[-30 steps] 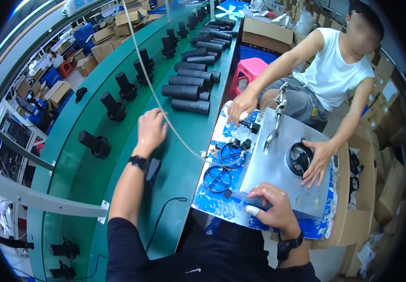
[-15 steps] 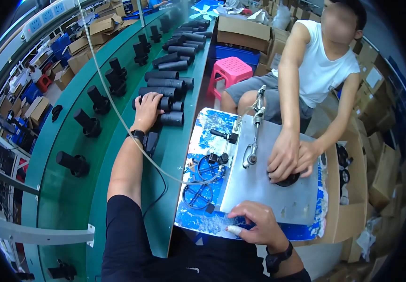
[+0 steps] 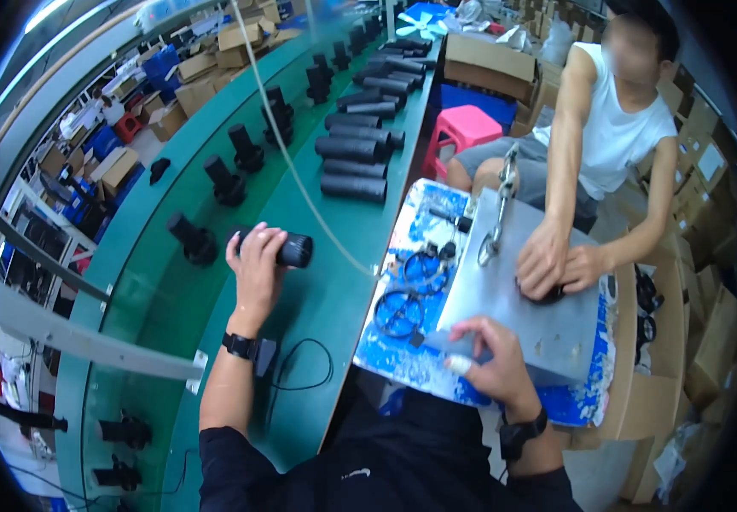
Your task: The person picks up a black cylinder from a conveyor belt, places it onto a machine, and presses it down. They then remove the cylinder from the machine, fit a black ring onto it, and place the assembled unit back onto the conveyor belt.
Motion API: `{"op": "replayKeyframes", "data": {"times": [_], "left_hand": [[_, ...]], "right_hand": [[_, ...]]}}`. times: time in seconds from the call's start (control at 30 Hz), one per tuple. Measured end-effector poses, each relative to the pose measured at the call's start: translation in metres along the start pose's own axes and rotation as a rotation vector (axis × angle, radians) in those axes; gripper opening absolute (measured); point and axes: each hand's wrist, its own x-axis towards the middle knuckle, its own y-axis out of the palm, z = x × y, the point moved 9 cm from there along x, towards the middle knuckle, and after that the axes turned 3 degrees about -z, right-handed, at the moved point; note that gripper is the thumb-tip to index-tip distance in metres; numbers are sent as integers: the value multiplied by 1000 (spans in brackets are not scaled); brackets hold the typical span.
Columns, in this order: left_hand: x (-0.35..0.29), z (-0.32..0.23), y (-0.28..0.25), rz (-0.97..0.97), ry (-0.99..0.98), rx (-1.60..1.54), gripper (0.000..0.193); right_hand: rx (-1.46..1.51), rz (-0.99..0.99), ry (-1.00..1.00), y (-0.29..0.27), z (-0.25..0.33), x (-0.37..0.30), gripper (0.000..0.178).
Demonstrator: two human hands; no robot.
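Note:
My left hand is wrapped round a black plastic tube and holds it above the green bench, its ribbed end pointing right. Beyond it, several similar black tubes lie in a row along the bench. Over the near edge of the blue-and-white worn board, my right hand hovers with fingers apart and nothing in them; one finger has a white wrap. On the board lie black round cage-like rings beside a grey metal plate carrying a toggle clamp.
Across the plate, another person's hands press on a dark round part. Black fittings stand along the green conveyor at left. A pale hose hangs across the view. A cable loops on the bench. A pink stool and cardboard boxes stand beyond.
My left hand has lifted a black tube from the row and brought it left and nearer. My right hand still hovers by the board. The view has shifted.

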Motion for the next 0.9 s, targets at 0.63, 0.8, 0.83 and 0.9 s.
{"op": "replayKeyframes", "data": {"times": [0.63, 0.8, 0.83, 0.9], "left_hand": [[-61, -225, -37, -282, 383, -845, 81], [-72, -185, 30, -51, -105, -747, 57], [-74, -181, 40, 26, -181, -756, 51], [-78, -172, 52, 73, -283, -824, 49]], "right_hand": [[609, -327, 78, -116, 3, -27, 52], [276, -667, -19, -196, -73, 13, 54], [193, -715, 16, -203, -88, 11, 58], [165, -678, 27, -192, -101, 17, 60]]}}
